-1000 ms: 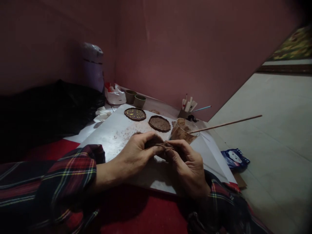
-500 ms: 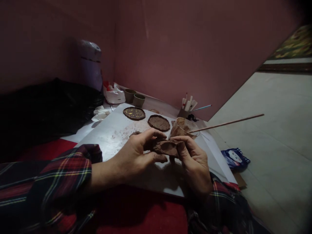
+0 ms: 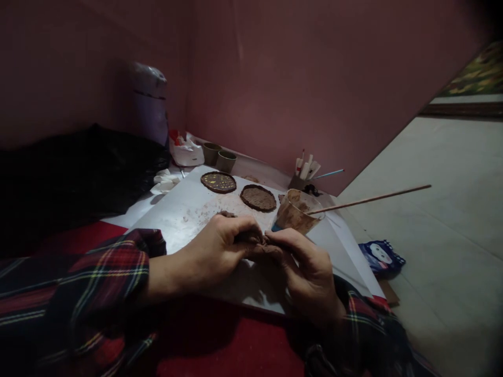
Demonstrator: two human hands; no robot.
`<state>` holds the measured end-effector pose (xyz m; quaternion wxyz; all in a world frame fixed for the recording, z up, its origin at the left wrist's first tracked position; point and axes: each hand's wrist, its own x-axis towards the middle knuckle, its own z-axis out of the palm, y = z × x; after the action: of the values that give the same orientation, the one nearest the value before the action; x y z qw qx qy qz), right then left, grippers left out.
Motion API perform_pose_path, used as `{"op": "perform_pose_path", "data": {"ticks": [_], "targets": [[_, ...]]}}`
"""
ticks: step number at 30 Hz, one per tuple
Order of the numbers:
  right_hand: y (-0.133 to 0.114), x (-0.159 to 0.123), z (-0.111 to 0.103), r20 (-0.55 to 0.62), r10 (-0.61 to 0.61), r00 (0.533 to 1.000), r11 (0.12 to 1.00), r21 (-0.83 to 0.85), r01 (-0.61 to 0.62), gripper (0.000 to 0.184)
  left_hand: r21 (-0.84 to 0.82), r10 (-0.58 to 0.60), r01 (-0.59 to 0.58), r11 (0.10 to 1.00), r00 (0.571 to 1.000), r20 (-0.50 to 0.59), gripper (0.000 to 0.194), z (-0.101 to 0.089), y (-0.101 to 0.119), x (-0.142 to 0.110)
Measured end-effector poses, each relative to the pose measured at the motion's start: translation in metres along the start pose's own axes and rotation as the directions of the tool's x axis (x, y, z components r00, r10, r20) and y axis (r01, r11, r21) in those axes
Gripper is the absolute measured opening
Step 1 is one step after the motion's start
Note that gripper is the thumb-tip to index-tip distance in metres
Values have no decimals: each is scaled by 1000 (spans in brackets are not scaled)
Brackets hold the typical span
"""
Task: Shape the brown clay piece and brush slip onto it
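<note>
Between my two hands is a lump of brown clay [image 3: 251, 244], mostly covered by the fingers. My left hand [image 3: 214, 248] is closed around its left side, thumb below and fingers above. My right hand [image 3: 308, 267] pinches its right side, with the fingertips of both hands close together. Just beyond, on the white board [image 3: 181, 214], lie a round dark clay disc with a raised rim [image 3: 258, 198] and another disc dotted with yellow bits [image 3: 218, 182]. Behind my left hand, a bit of brown clay [image 3: 227, 213] shows.
A clay-smeared clear cup [image 3: 296, 209] holds a long thin stick [image 3: 377, 197] that juts right. Farther back stand two small cups [image 3: 227, 161] and a holder with several white sticks [image 3: 308, 168]. A black plastic bag [image 3: 78, 178] lies left; a blue packet [image 3: 381, 256] is on the floor.
The clay, which showed a hollowed face between my hands, is now tilted and more covered. My fingertips have come closer together, and my right hand has moved slightly lower.
</note>
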<state>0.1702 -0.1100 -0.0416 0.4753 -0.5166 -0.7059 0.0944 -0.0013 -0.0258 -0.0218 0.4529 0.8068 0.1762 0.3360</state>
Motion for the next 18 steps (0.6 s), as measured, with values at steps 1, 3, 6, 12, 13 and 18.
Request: {"op": "perform_pose_path", "data": {"ticks": [1, 3, 6, 12, 13, 18], "targets": [[0, 0, 0, 17, -12, 1000, 1000, -5, 12, 18, 31, 12, -11, 999, 1000, -5, 10, 0, 0, 0], [0, 1, 0, 11, -17, 1000, 1000, -4, 17, 19, 59, -4, 6, 998, 999, -33, 8, 1, 1, 0], [-2, 1, 2, -65, 38, 997, 999, 15, -37, 17, -44, -68, 65, 997, 996, -61, 6, 3, 6, -1], [-13, 6, 4, -193, 206, 959, 973, 145, -180, 12, -483, -142, 143, 864, 989, 38, 51, 5, 9, -2], [-15, 6, 4, -213, 223, 951, 967, 172, -188, 12, -520, -129, 132, 844, 991, 42, 44, 5, 9, -1], [-14, 2, 4, -245, 223, 943, 956, 243, -163, 12, -533, -149, 136, 835, 989, 19, 34, 1, 7, 1]]}}
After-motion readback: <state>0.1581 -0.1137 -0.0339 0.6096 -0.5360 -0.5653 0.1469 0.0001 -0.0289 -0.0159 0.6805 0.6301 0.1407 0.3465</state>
